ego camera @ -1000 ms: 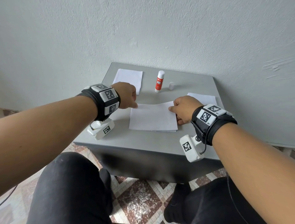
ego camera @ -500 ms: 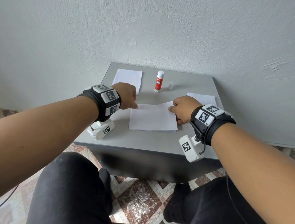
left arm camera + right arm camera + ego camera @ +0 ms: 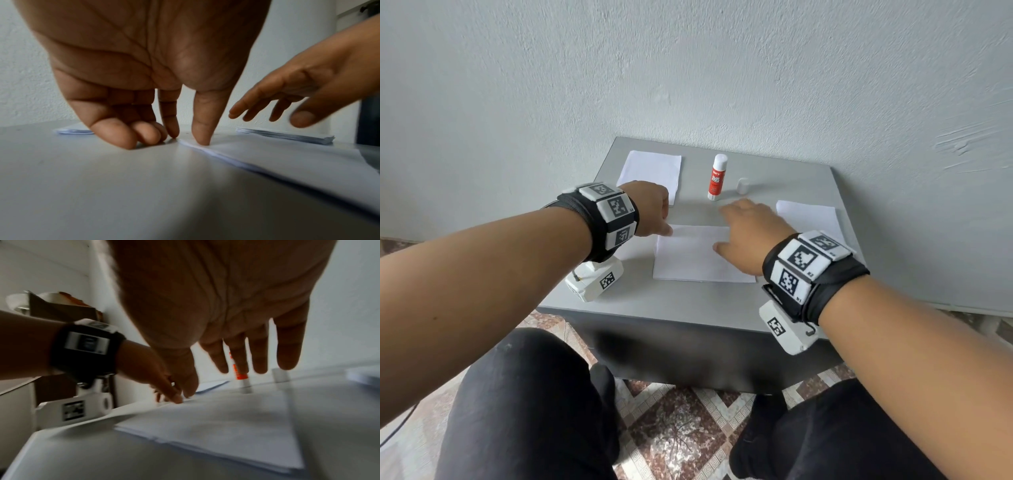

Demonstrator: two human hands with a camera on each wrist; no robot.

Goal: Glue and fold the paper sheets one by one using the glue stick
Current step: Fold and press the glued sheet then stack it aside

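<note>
A folded white paper sheet (image 3: 695, 255) lies flat in the middle of the grey table (image 3: 654, 301). My left hand (image 3: 666, 230) presses its far-left corner; in the left wrist view the straight thumb tip (image 3: 202, 139) bears on the sheet's (image 3: 287, 159) edge while the other fingers curl onto the table. My right hand (image 3: 736, 226) hovers over the sheet's far-right part, fingers (image 3: 287, 353) spread and holding nothing. An orange-and-white glue stick (image 3: 717, 176) stands upright just beyond it, its cap (image 3: 742, 185) off and standing beside it.
A stack of white sheets (image 3: 650, 171) lies at the table's far left, another stack (image 3: 808, 217) at the right. A wall rises directly behind the table. My knees are below the near edge, over a patterned tile floor.
My right hand has let go of the sheet's right edge, opened and lifted toward the glue stick. The raised far edge of the sheet now lies flat. The left hand stays put.
</note>
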